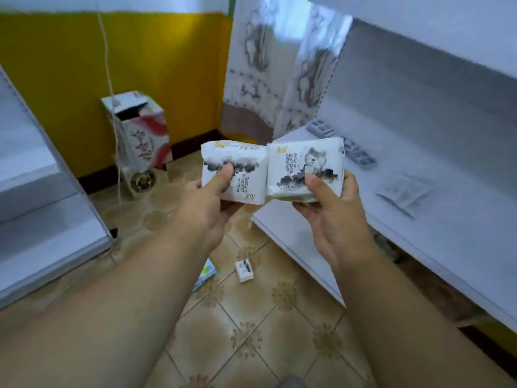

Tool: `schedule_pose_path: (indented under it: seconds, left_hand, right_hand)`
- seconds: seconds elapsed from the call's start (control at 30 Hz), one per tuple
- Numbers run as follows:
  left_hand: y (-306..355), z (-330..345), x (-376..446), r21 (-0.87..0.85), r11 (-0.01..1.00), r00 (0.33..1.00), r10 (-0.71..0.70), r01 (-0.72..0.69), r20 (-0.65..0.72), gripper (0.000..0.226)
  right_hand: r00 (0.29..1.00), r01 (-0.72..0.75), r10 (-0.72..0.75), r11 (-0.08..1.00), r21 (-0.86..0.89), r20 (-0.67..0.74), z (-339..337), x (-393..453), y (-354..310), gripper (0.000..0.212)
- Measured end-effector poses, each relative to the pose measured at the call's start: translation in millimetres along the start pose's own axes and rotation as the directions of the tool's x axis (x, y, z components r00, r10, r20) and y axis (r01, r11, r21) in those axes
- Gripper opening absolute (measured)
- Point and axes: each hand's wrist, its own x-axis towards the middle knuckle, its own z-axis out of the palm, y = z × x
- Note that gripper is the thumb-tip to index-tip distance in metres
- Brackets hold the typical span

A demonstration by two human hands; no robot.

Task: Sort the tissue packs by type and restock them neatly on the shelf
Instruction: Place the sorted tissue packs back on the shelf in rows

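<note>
The person is holding two white tissue packs out in front of the body, side by side with their inner edges touching; the left hand (pixel 212 203) is gripping the left tissue pack (pixel 233 172), its thumb pressing on the printed front and its fingers curling underneath; the right hand (pixel 333 211) is gripping the right tissue pack (pixel 305 168) the same way, thumb lying on the front below a grey cat drawing, fingers wrapping round the back. Both packs are hovering above the patterned tile floor (pixel 265 317), just beside the front corner of the white shelf (pixel 419 233) on the right; on that shelf, flat grey-patterned packs (pixel 358 155) are lying near the back and another pale flat pack (pixel 402 191) is lying further forward, all blurred. On the floor below the hands, a small white pack (pixel 244 271) and a blue-green pack (pixel 207 273) are lying near each other; a red-and-white carton (pixel 142 130) is standing against the yellow wall (pixel 70 79).
</note>
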Motion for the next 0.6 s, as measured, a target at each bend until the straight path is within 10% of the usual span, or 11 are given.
schedule_pose_path:
  seconds: [0.37,0.6]
  left_hand:
    - [-17,235,-114,-0.150,0.989,0.879,0.067,0.006,0.473,0.045]
    - [-69,354,-145,-0.184,0.976,0.837,0.007,0.112,0.547,0.052]
  right_hand:
    - [0.916,0.382,-0.341,0.903,0.199,-0.211,-117,-43,-196,0.059]
    - [0.820,0.443,-0.477,0.879,-0.175,-0.316,-215,-40,-271,0.052]
